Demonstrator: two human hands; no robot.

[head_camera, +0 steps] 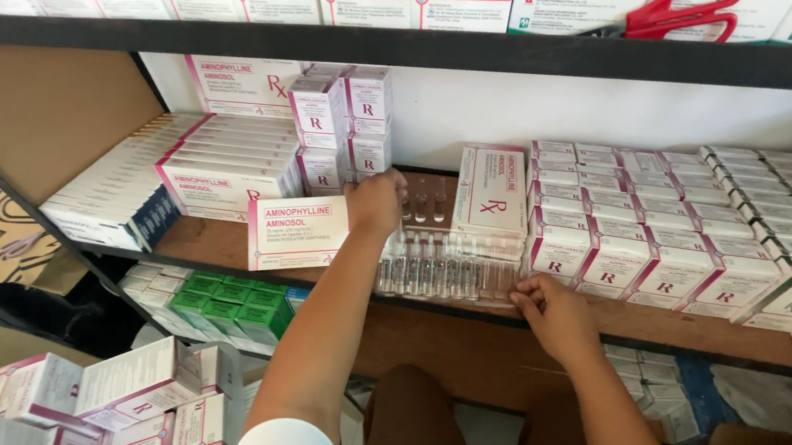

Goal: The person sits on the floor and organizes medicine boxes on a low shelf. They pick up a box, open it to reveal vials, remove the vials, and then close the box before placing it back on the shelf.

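**Sorting ampoule trays and cartons on the medicine shelf**

Reaching up to the wooden shelf (480, 338), the left hand (376, 202) is closed around the right end of a flat white-and-pink carton (297, 232), which is held level just above the shelf's front edge. The right hand (554, 312) is laid at the front edge of the shelf, its fingertips touching the near rim of a clear plastic tray of glass ampoules (442, 268); the fingers are bent but not clamped on anything. The tray lies flat between the two hands, near the middle of the shelf. Just behind it an opened carton (491, 191) is propped upright with more ampoules showing beside it. Stacked flat boxes (222, 165) are piled toward the shelf's left end, and rows of small white-and-pink boxes (660, 230) fill the right half up to the back wall. Red scissors (685, 7) are seen on the shelf above. Green boxes (233, 306) are stored on a lower shelf at the left.
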